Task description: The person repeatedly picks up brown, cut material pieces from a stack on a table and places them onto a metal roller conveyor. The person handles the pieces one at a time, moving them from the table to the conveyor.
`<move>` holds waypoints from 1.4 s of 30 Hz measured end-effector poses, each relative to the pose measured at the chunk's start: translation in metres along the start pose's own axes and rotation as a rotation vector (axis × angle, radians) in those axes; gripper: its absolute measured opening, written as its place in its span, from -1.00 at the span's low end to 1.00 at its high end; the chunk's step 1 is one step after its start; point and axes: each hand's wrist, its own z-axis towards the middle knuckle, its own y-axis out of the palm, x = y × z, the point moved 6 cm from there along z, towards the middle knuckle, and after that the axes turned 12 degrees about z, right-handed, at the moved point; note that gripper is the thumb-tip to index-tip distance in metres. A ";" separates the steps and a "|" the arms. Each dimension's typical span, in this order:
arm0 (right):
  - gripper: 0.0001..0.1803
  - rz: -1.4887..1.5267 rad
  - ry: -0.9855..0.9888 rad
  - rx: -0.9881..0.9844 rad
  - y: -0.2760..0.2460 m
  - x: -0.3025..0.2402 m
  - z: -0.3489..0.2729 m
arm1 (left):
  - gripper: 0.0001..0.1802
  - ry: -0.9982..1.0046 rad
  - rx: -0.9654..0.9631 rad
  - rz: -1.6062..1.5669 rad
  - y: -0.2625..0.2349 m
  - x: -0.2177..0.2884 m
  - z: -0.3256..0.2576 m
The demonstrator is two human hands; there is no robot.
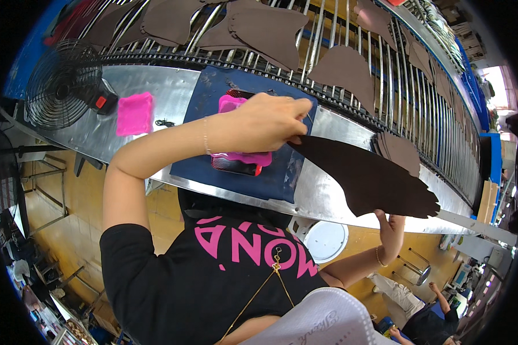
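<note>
A large dark brown cut piece of material [365, 175] lies over the metal bench edge [322, 201]. My right hand [390, 230] grips it from below at its near edge. My left hand [262, 122] reaches across from the left and pinches the piece's pointed far-left tip. Under that hand sits a dark blue mat [213, 98] with a pink sponge-like pad [244, 155] on a red and black tray [236, 168].
Several brown cut pieces [345, 69] lie on a roller conveyor [397, 75] beyond the bench, and a stack [400, 152] rests at its edge. A second pink pad [134, 114] and a black wire fan [63, 83] sit left. Another person [426, 322] sits lower right.
</note>
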 end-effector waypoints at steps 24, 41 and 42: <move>-0.68 1.230 0.297 0.388 0.156 0.144 0.335 | -0.67 -0.906 0.579 -0.316 -0.073 -0.101 -0.139; -0.42 -0.490 0.880 0.978 -0.093 0.237 -0.006 | -0.59 -0.770 0.537 -0.529 -0.033 -0.127 -0.115; -0.41 -0.482 0.882 0.952 -0.092 0.240 -0.010 | -0.58 -0.763 0.533 -0.533 -0.032 -0.124 -0.113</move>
